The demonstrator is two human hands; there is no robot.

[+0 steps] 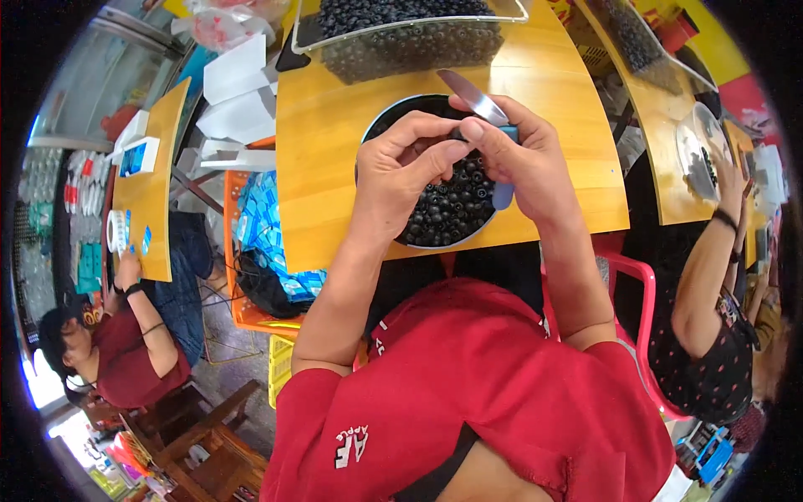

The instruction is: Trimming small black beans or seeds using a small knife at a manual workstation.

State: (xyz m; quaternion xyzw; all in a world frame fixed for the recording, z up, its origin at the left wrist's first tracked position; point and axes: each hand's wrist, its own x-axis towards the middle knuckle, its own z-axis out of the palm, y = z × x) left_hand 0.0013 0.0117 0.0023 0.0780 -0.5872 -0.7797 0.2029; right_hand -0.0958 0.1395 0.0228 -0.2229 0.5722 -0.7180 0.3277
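Observation:
My right hand (531, 155) is closed round the blue handle of a small knife (503, 197). Its silvery blade points up and to the left, away from me. Against it, my left hand (406, 155) pinches a small dark piece (457, 134), mostly hidden by the fingertips; the right thumb meets it too. Both hands are over a round bowl (401, 102) with a pale rim. Shiny black round pieces with holes (452, 205) lie in it, looking like small rubber or plastic parts. The hands cover much of its far half.
Beyond the bowl, a clear bin (410, 32) of similar black pieces stands on the yellow wooden table (322, 167). An orange crate (238, 289) with blue packets sits at left. Co-workers sit at tables on both sides; a pink chair (640, 276) is close at right.

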